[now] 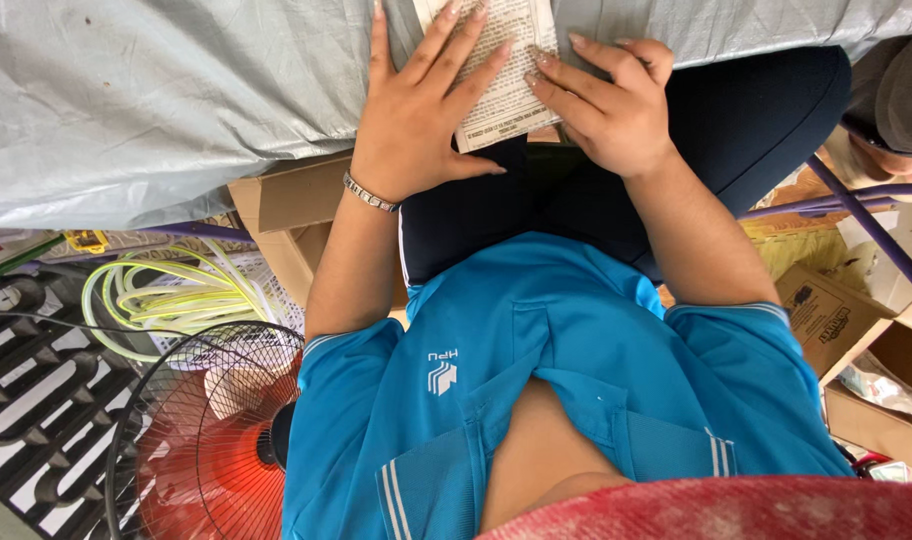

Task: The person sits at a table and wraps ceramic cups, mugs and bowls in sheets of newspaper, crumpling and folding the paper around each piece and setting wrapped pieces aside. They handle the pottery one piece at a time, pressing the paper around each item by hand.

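From my remote seat I look straight down at the wearer's lap, and both hands rest on a printed paper slip (496, 75) that lies at about twelve o'clock in the view, on the near edge of a tabletop (156, 100) draped in grey plastic sheeting. The left hand (416, 110), with a metal bracelet (369, 194) at the wrist, lies flat with fingers spread over the slip's left half; its grip is open, pressing down rather than pinching. The right hand (606, 105) sits just beside it at one o'clock, fingers curled with the tips touching the slip's right edge; I would not call that a closed grip either, more a loose press. The slip looks flat, not folded, and its lower corner hangs a little past the tabletop edge above the dark trousers (736, 120). As far as I can judge, the paper is merely being held down and smoothed; nothing shows it folded, packed or placed anywhere, so most of the handling appears to lie ahead. At eight o'clock stands a red fan behind a wire guard (206, 440), with a coil of pale green hose (166, 295) above it, and cardboard boxes (826, 310) sit at four o'clock.
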`<action>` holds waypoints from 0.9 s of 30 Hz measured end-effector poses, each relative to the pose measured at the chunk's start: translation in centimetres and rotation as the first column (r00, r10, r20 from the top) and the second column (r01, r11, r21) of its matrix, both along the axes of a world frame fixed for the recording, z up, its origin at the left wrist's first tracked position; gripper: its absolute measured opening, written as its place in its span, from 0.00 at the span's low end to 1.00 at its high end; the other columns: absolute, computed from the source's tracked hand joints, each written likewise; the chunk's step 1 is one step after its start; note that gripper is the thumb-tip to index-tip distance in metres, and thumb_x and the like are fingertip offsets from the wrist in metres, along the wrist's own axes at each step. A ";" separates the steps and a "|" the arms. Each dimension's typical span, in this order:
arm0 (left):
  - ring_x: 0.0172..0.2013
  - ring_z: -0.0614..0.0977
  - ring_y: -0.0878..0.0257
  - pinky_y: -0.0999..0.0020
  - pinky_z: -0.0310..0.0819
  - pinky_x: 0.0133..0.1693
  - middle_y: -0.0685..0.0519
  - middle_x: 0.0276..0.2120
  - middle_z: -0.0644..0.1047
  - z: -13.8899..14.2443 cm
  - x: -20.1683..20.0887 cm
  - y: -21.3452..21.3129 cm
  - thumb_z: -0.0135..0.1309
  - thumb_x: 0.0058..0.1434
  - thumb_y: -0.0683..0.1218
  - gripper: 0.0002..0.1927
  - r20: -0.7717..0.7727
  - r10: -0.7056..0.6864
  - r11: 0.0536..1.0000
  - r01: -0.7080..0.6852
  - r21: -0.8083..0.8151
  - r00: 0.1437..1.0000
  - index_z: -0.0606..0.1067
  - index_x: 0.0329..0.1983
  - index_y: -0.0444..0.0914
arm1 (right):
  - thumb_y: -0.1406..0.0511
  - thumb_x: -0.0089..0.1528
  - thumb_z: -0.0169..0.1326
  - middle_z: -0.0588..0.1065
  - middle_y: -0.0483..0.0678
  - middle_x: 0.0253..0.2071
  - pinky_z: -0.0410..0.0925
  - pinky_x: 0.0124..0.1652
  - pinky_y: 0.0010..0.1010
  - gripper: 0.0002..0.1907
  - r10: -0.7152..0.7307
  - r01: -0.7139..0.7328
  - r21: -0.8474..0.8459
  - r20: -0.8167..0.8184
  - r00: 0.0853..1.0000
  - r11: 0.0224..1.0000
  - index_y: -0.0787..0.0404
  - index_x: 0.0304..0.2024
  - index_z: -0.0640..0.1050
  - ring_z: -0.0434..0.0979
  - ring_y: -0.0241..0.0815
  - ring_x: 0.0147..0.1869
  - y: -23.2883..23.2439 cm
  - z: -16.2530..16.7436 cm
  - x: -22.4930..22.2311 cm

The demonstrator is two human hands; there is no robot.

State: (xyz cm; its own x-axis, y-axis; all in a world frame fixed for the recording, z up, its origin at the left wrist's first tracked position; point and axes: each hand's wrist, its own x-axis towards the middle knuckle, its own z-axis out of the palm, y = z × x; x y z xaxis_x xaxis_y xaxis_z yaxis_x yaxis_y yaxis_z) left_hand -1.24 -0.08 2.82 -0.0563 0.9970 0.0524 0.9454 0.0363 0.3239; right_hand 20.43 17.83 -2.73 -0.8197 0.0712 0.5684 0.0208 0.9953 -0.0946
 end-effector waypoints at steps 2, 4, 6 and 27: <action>0.74 0.59 0.54 0.29 0.39 0.68 0.52 0.74 0.63 -0.4 0.2 -0.4 0.64 0.57 0.64 0.42 -0.074 -0.011 0.999 0.015 0.047 0.997 0.68 0.74 0.51 | 0.64 0.65 0.64 0.81 0.36 0.62 0.57 0.64 0.36 0.17 0.005 -0.005 -0.038 -0.007 1.000 0.999 0.48 0.56 0.86 0.74 0.40 0.65 -0.1 -0.6 0.3; 0.77 0.59 0.57 0.33 0.40 0.73 0.56 0.76 0.64 -1.0 0.5 -0.4 0.60 0.74 0.58 0.27 -0.195 0.008 0.984 0.026 0.175 0.981 0.69 0.74 0.53 | 0.66 0.65 0.64 0.82 0.38 0.61 0.59 0.63 0.35 0.15 0.034 -0.036 -0.101 -0.024 0.999 0.994 0.49 0.55 0.87 0.75 0.40 0.62 0.0 -0.9 0.6; 0.74 0.64 0.58 0.33 0.42 0.71 0.57 0.72 0.69 -1.4 0.7 -0.3 0.58 0.74 0.57 0.25 -0.136 0.028 0.978 0.001 0.209 0.990 0.72 0.72 0.54 | 0.68 0.66 0.64 0.82 0.39 0.61 0.60 0.60 0.34 0.13 0.085 -0.095 -0.182 -0.058 0.995 0.979 0.51 0.53 0.87 0.75 0.40 0.58 0.3 -0.9 0.7; 0.34 0.78 0.60 0.61 0.71 0.49 0.54 0.38 0.78 -3.5 2.2 4.3 0.57 0.70 0.49 0.10 0.429 0.599 0.579 -0.735 0.352 0.677 0.75 0.47 0.38 | 0.65 0.72 0.50 0.78 0.52 0.25 0.69 0.27 0.37 0.13 -0.221 0.375 -0.454 0.356 0.908 0.809 0.64 0.36 0.81 0.78 0.48 0.26 2.4 0.0 -8.8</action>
State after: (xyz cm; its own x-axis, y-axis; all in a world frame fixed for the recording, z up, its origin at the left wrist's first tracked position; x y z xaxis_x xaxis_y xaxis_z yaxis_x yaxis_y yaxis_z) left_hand 0.92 4.22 -0.68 -0.7732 0.5147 0.3706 0.6009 0.4077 0.6875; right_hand 11.58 20.23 -2.76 -0.8244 0.5484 0.1400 0.4095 0.7487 -0.5213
